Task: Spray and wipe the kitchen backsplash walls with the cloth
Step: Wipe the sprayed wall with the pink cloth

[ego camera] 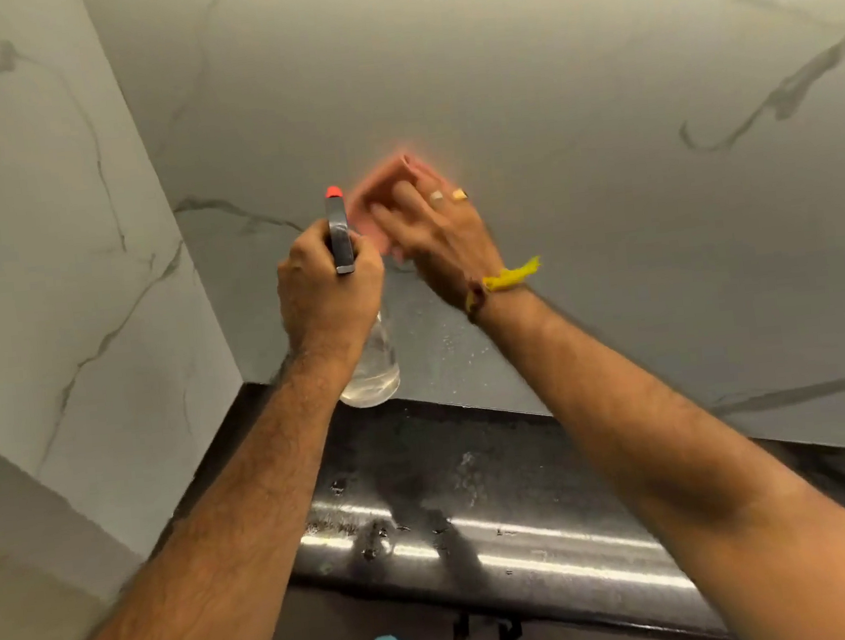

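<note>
Pink cloth [382, 201] sits at frame centre, flattened against the marble backsplash [569, 99] under the right hand [435, 231], fingers straight and pressing, blurred mid-swipe. Just left of it, nearly touching, the left hand [327, 290] grips the neck of the clear spray bottle [368, 356], which stands upright, long axis vertical, orange nozzle [332, 192] aimed at the wall. Droplets [455, 337] lie directly below the cloth, so I'd say the wipe wants to go downward.

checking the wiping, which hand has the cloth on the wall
The right hand, with rings and a yellow wrist thread, presses the pink cloth flat on the wall. The left hand grips the spray bottle.
</note>
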